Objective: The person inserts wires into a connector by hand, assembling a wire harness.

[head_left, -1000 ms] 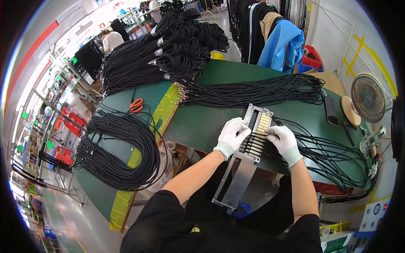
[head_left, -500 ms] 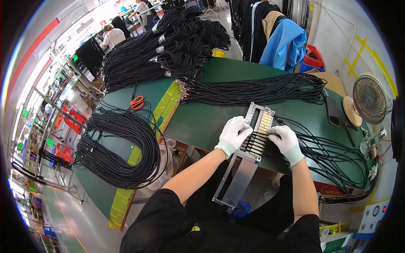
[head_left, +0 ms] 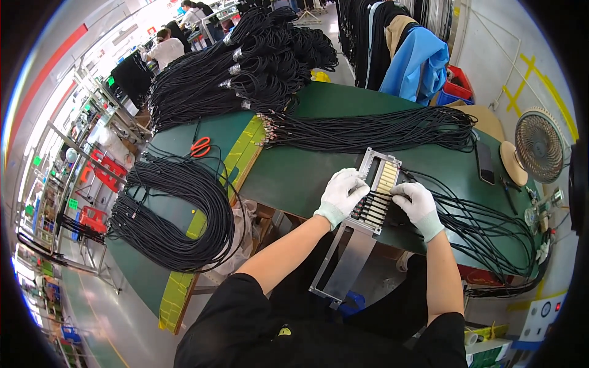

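Note:
A narrow metal fixture (head_left: 370,161) lies across the near edge of the green table, with a row of cream-coloured slots (head_left: 387,175). Several black cables (head_left: 369,216) lie side by side in its nearer slots. My left hand (head_left: 343,192), in a white glove, is pinched over the fixture's left side at a black cable end; its fingertips partly hide the end. On the other side, my gloved right hand (head_left: 417,205) pinches the same black cable (head_left: 383,195) where it leaves the fixture. Loose cable lengths (head_left: 472,230) trail away to the right.
A long cable bundle (head_left: 368,132) lies beyond the fixture. To the left are a coiled bundle (head_left: 215,227) and orange-handled scissors (head_left: 200,146); a large cable heap (head_left: 245,67) stands behind. A phone (head_left: 484,162) and a fan (head_left: 538,146) are at the right.
Both hands keep nearly the same pose at the fixture. The whole view has shifted very slightly. In the far background, people have changed posture a little.

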### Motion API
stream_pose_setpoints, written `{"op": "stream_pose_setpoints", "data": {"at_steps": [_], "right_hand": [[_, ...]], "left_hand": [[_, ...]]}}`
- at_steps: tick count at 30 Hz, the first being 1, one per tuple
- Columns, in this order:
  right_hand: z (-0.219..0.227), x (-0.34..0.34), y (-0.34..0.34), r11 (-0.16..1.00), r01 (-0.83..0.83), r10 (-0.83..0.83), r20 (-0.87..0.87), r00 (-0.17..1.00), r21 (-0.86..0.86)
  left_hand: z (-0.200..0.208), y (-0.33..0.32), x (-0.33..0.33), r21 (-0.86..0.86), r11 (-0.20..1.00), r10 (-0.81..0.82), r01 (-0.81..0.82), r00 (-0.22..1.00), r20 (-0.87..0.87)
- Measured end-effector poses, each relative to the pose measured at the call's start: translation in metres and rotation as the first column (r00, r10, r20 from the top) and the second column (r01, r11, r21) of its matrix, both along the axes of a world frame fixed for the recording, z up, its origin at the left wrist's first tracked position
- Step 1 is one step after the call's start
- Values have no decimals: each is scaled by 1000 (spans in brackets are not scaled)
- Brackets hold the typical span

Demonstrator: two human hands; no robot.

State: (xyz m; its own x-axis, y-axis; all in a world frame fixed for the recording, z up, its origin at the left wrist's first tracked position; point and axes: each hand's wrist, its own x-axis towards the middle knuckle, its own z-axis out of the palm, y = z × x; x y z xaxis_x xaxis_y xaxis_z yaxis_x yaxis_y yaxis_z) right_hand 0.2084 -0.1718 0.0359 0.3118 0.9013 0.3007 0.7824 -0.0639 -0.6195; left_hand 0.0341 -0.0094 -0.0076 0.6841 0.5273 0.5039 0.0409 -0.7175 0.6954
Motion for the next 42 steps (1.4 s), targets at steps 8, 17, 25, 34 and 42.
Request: {"op": "stream_pose_setpoints", "data": {"at_steps": [8, 17, 25, 34, 42], "right_hand": [[1, 0, -1, 1000, 1, -1, -12, 1000, 0], [4, 0, -1, 1000, 7, -7, -30, 1000, -4], [0, -1, 2, 1000, 5, -5, 20, 1000, -2], [1, -29, 13, 992, -61, 42, 166, 985, 114], [-1, 9, -1, 997, -10, 3, 95, 995, 72]], "left_hand": [[1, 0, 0, -16, 1000, 5, -5, 1000, -29], [-1, 2, 0, -18, 1000, -2, 2, 1000, -25], [0, -1, 2, -67, 998, 8, -4, 998, 59], [11, -4, -4, 96, 992, -85, 77, 993, 81], [-16, 6, 6, 124, 991, 32, -48, 990, 135]]}}
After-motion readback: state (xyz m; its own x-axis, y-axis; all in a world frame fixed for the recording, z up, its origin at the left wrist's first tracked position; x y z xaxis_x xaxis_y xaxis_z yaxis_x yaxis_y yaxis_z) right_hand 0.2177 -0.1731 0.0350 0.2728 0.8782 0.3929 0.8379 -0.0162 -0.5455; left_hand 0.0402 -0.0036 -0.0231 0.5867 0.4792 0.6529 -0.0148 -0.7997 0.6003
